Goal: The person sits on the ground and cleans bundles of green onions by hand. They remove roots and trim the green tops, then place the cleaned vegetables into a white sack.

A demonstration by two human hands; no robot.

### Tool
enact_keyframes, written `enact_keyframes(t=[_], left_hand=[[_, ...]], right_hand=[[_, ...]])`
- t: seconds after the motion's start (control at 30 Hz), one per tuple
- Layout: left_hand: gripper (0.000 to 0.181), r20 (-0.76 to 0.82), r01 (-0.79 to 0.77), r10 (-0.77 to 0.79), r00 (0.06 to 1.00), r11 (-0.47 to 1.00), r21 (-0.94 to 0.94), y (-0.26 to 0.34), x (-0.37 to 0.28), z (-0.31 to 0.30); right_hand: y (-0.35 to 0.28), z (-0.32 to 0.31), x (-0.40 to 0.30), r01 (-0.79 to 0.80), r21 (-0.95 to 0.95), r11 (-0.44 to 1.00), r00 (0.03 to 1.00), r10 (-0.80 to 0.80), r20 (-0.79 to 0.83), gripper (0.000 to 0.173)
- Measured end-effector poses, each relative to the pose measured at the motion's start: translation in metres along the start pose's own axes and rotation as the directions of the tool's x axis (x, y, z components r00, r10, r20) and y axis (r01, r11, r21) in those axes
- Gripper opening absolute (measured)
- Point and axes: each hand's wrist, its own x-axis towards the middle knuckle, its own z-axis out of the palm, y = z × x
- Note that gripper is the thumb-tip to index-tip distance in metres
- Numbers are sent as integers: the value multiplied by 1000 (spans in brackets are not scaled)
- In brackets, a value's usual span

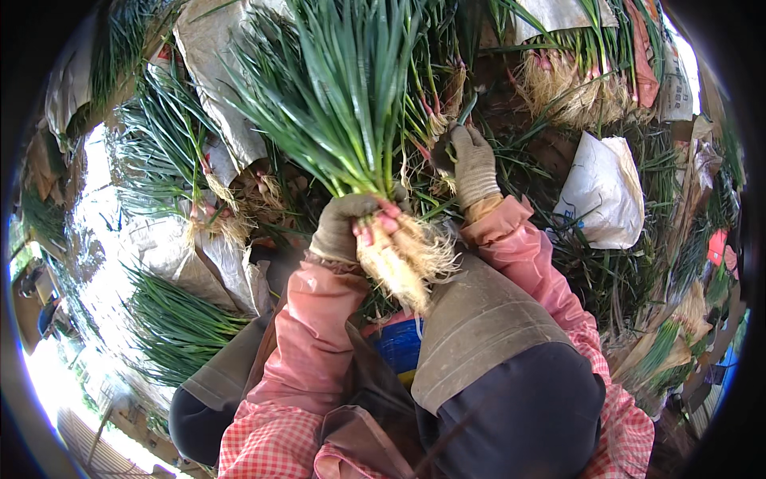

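Observation:
My left hand, in a grey-brown work glove, grips a thick bunch of green onions just above the bulbs. Long green leaves fan out away from me. The pinkish bulbs and pale matted roots hang below the fist, over my lap. My right hand, gloved too, reaches in among loose green onions on the ground, its fingers curled down. A green leaf end pokes up beside its fingertips. The leaves and the back of the glove hide whether it holds anything.
More onions lie on pale sacks to the left, with a leafy bunch by my left knee. A root-on pile sits partly under a sack at the far right. A folded white woven sack lies nearer. Leaf scraps litter the ground.

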Motion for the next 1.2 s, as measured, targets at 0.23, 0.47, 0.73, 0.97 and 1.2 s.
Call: enact_keyframes(t=[0.23, 0.47, 0.73, 0.97, 1.2], left_hand=[[55, 114, -211, 256, 960, 928, -308, 16, -12, 28], [54, 272, -123, 273, 923, 878, -462, 5, 13, -5], [28, 81, -50, 72, 994, 968, -248, 18, 27, 16], [46, 142, -53, 91, 986, 965, -257, 3, 23, -5], [54, 168, -86, 138, 976, 954, -289, 9, 8, 20]], right_hand=[[-35, -2, 44, 180, -791, 585, 982, -158, 107, 42], [-40, -16, 60, 342, -807, 482, 883, -459, 100, 24], [-38, -5, -10, 645, -712, 277, 713, 117, 691, 25], [-22, -4, -22, 240, -197, 951, 853, -110, 510, 58], [-4, -22, -20, -154, -486, 860, 743, 425, 516, 30]])
